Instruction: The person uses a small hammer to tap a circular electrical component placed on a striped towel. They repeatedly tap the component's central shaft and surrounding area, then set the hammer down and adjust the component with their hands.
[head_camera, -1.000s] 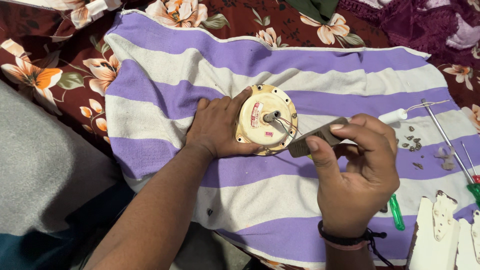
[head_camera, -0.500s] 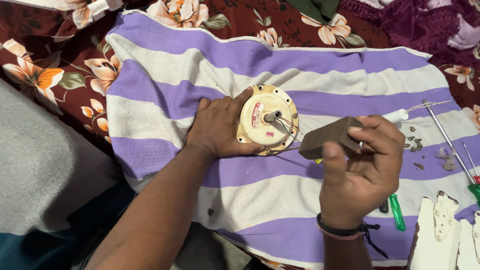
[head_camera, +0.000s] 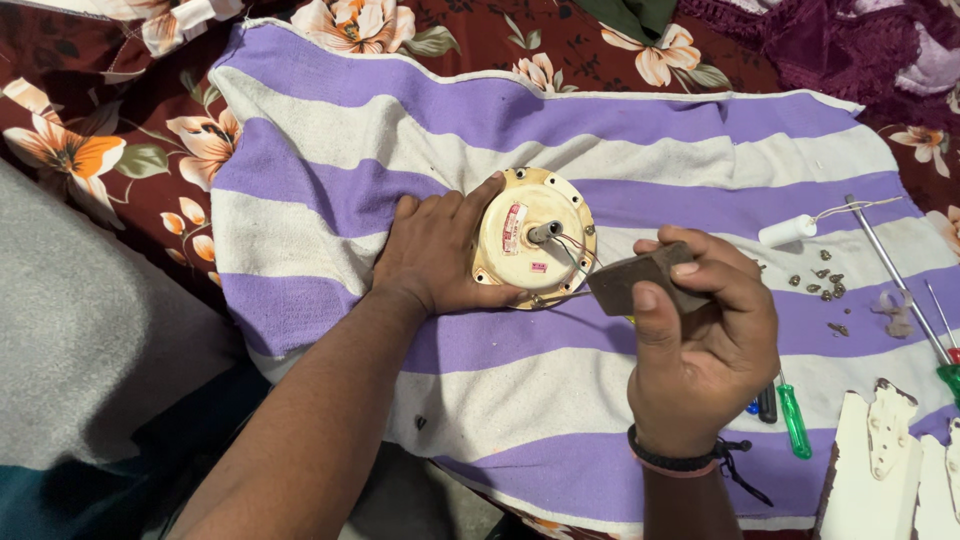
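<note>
Two hands work over a round cream motor housing (head_camera: 533, 238) that lies flat near the middle of a purple-and-white striped towel (head_camera: 620, 130), its stub shaft pointing up and thin wires trailing off its right side. Left of the housing, the left hand (head_camera: 437, 250) lies spread and flat, fingers pressed against the casing's rim to steady it. Just right of the housing, the right hand (head_camera: 700, 340) is clamped around a dark rectangular block (head_camera: 640, 280), whose near end sits close to the casing's edge without clearly touching it. By my reading the casing is still closed, so the work looks early. Further right of the housing lie a white capacitor (head_camera: 788, 231), loose screws (head_camera: 825, 283), a metal rod (head_camera: 893, 272) and green-handled screwdrivers (head_camera: 794, 420); white fan blades (head_camera: 880, 470) sit at the lower right. Nothing blocks the housing itself.
</note>
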